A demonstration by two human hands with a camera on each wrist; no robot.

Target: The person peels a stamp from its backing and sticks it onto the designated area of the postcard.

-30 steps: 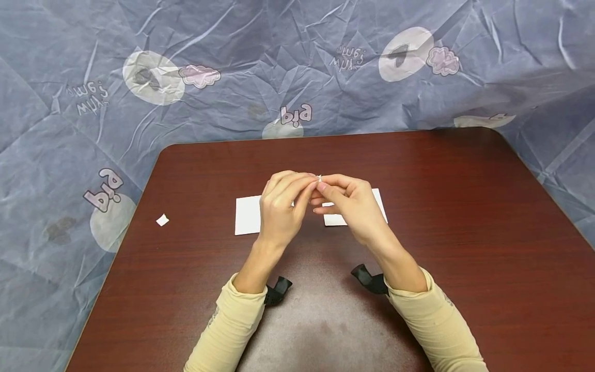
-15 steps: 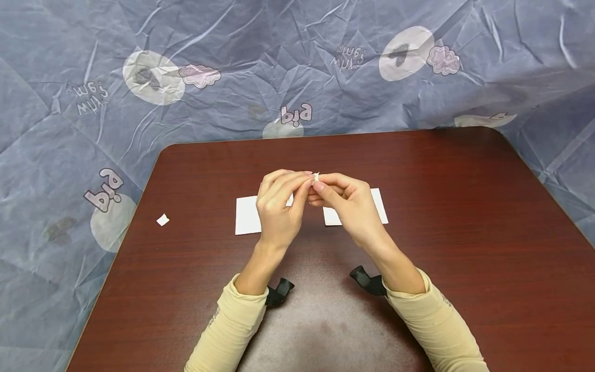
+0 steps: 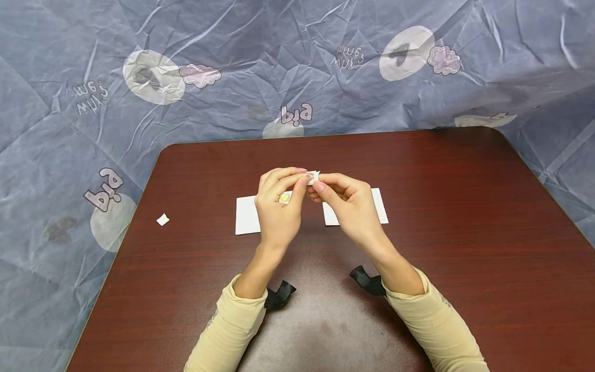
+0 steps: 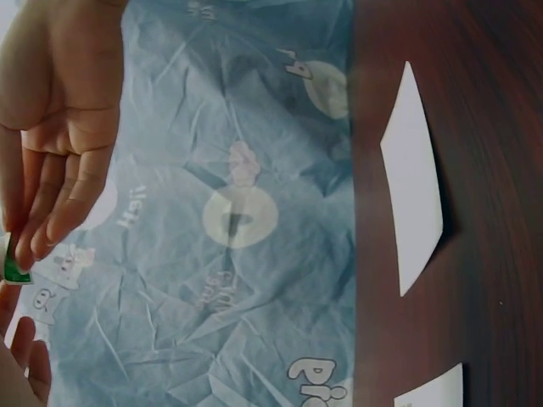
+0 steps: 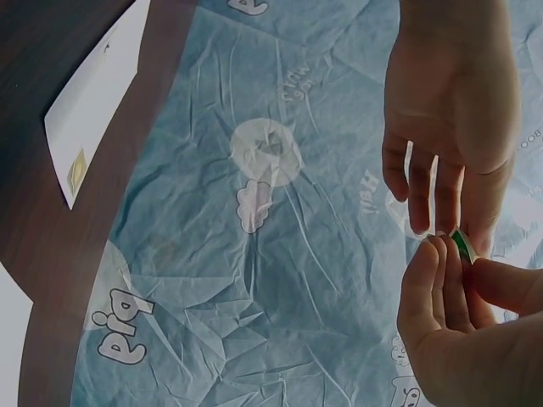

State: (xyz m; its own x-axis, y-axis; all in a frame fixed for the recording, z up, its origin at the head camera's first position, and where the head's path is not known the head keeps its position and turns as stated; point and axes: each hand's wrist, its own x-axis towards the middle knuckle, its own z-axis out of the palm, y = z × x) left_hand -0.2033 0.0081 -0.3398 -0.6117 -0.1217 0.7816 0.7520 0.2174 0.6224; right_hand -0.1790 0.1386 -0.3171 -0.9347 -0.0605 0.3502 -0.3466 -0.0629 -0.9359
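Both hands are raised over the table, fingertips close together on a small sticker (image 3: 313, 177). Its side toward the head camera is white; in the wrist views a green face (image 5: 463, 245) shows. My left hand (image 3: 280, 209) pinches its left edge between thumb and fingers. On the opposite edge, my right hand (image 3: 355, 206) pinches with thumb and index finger. Behind the left hand lies a white card (image 3: 247, 216) with a yellow sticker (image 3: 284, 197) on it, seen through the gap by the thumb. A second white card (image 3: 380, 205) is partly hidden by the right hand.
A small white paper square (image 3: 162, 219) lies near the left edge of the brown table (image 3: 465, 217). Black wrist mounts (image 3: 280, 296) stick out from both cuffs. A blue printed sheet (image 3: 232, 57) hangs behind the table.
The left hand has shifted slightly left and up, and more of the sticker shows between the fingertips. The yellow sticker on the left card has come into view.
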